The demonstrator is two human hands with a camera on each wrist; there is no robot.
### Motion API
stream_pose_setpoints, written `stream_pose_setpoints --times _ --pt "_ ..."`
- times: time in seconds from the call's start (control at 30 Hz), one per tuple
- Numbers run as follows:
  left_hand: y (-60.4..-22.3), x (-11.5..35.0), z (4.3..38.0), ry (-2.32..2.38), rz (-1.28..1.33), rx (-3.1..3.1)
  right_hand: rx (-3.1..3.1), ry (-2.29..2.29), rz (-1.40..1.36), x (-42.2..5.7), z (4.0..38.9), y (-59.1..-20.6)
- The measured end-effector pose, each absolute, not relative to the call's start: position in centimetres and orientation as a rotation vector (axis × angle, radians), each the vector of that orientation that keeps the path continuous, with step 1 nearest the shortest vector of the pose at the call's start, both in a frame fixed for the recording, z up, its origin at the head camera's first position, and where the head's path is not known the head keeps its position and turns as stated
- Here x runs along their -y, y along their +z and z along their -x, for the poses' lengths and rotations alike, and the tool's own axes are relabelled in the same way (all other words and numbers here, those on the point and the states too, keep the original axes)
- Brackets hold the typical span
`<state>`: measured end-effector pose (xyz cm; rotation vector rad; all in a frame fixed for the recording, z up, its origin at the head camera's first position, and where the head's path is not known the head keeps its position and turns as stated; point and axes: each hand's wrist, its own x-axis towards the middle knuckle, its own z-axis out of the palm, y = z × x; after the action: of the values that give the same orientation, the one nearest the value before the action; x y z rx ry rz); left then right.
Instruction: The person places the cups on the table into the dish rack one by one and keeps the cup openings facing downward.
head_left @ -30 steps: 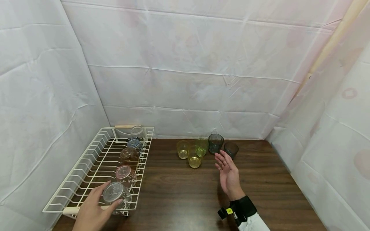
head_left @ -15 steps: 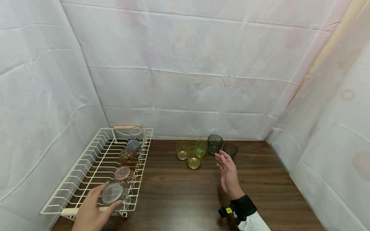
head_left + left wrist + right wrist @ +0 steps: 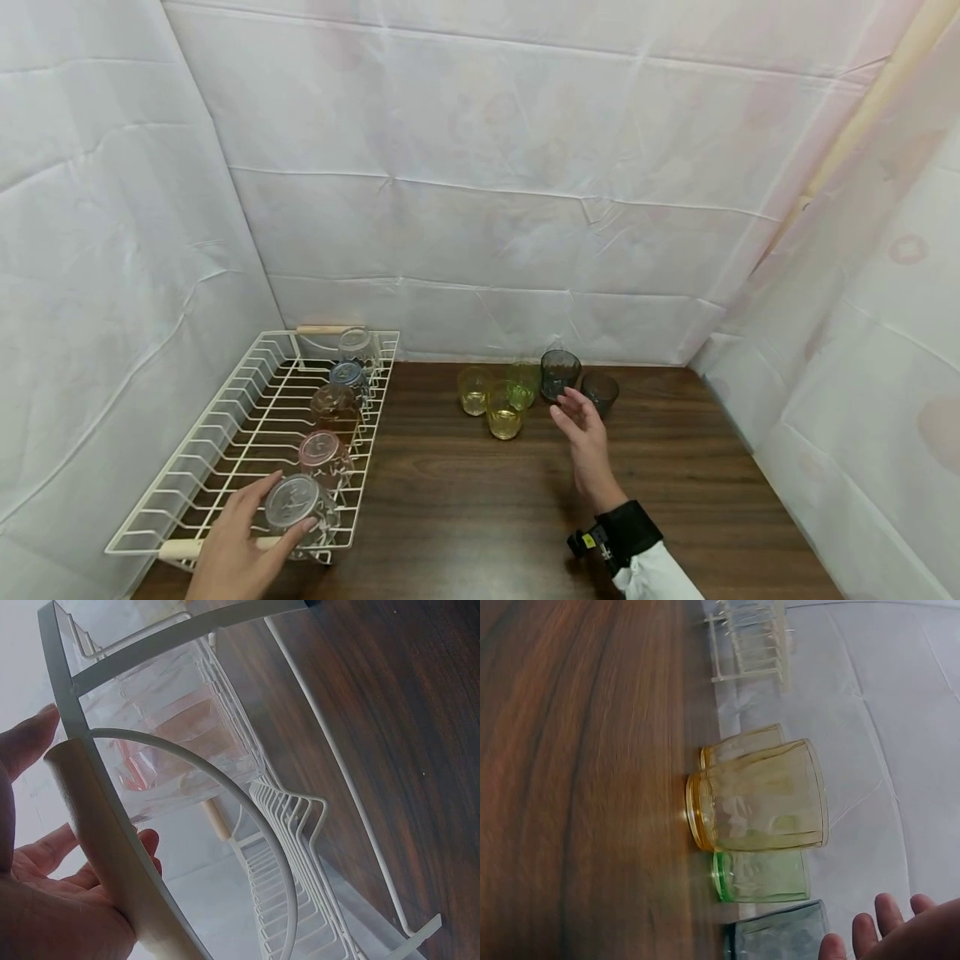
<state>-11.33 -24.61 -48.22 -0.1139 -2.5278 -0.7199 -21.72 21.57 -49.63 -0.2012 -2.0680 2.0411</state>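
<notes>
at rack edge (image 3: 180, 549), left grip (image 3: 236, 540) pinches clear glass (image 3: 300, 504); right grip (image 3: 589, 450) loose above tabletop (image 3: 450, 508).

Glossy glass cups (image 3: 292, 500); painted metal rack (image 3: 66, 690); smooth wood-look tabletop (image 3: 465, 517)

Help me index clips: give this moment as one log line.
left hand: fingers around front clear glass | right hand: empty, near dark glasses | rack: five glasses

Five glasses (image 3: 334, 405) sit in the rack (image 3: 249, 454) (along its right side), left of the tumblers (image 3: 505, 412) on the table (image 3: 465, 517).
</notes>
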Motion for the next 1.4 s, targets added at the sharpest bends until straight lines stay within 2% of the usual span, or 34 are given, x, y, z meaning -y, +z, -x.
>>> stream_pose_setpoints --times 0.27,0.73,1.4 --pt "-48.0 24.6 11.2 -0.728 0.088 2.52 2.379 1.754 0.061 -20.8 23.1 -49.6" --pt "-47.5 24.4 11.2 -0.787 0.191 2.308 2.741 1.17 0.097 -17.1 25.7 -48.7" --pt "-45.7 21.6 11.3 -0.797 0.369 2.28 2.934 0.765 0.068 -15.1 28.2 -49.5"
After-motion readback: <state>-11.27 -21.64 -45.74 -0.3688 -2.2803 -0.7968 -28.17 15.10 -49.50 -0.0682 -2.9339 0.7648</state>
